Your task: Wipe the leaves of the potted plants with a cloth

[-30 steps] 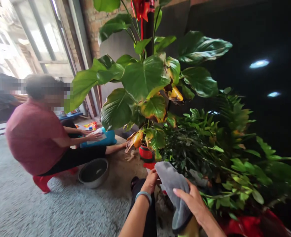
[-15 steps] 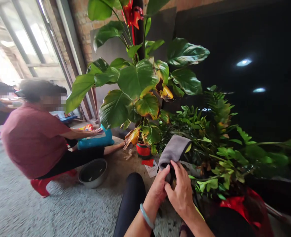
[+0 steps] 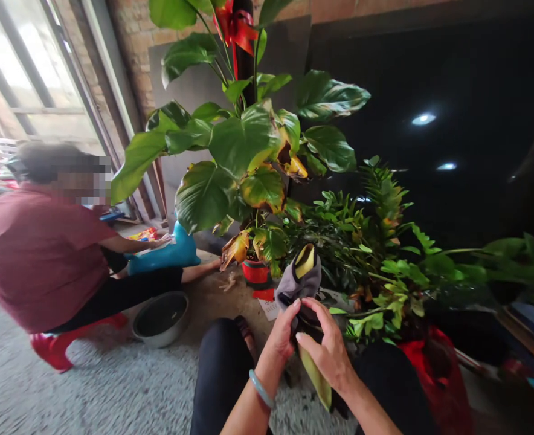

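A grey fabric shoe upper (image 3: 287, 284) with a yellow lining and black edging stands upright between my hands in the head view. My left hand (image 3: 281, 335), with a pale bangle on its wrist, is closed round the lower part of it, thumb on top. My right hand (image 3: 329, 347) grips it from the other side, its index fingertip close to my left thumb. The fingers behind the fabric are hidden. Below my right thumb hangs a yellow-green flap (image 3: 316, 377), with dark material beside it. The piece is above my knees.
Ahead stands a large leafy plant (image 3: 244, 139) in a red pot (image 3: 255, 273), with bushy greenery (image 3: 389, 266) to its right. A grey basin (image 3: 160, 320) sits on the floor. At left a person (image 3: 45, 248) on a red stool (image 3: 58, 347) handles a turquoise object (image 3: 162, 260).
The shoe upper has turned upright, and its yellow-lined opening now shows. The yellow-green flap has come into view beneath my hands. My view has shifted slightly right.
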